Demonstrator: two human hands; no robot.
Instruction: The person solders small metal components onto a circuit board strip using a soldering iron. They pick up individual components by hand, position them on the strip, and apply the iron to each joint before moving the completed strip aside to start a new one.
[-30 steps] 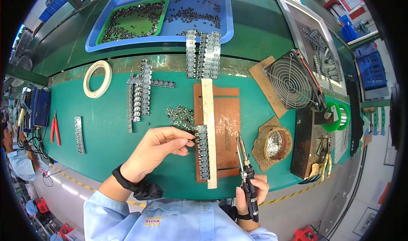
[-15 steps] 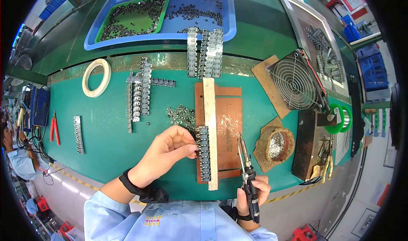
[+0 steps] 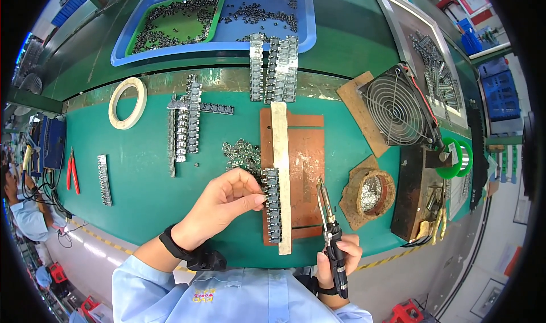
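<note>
In the head view, you seem to be placing a part at the component strip [image 3: 273, 212] beside the white bar [image 3: 280, 132]; your left hand [image 3: 216, 206] bends thumb and fingertips close together there, closed on what I cannot tell. Your right hand [image 3: 351, 252] wraps the soldering iron [image 3: 334, 246], so the next move probably calls for steadiness. Since a second ago, your left fingers have curled and shifted lower.

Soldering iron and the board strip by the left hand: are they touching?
Apart. The head view shows the pale bar and bare brown plate between the soldering iron and the board strip.
</note>
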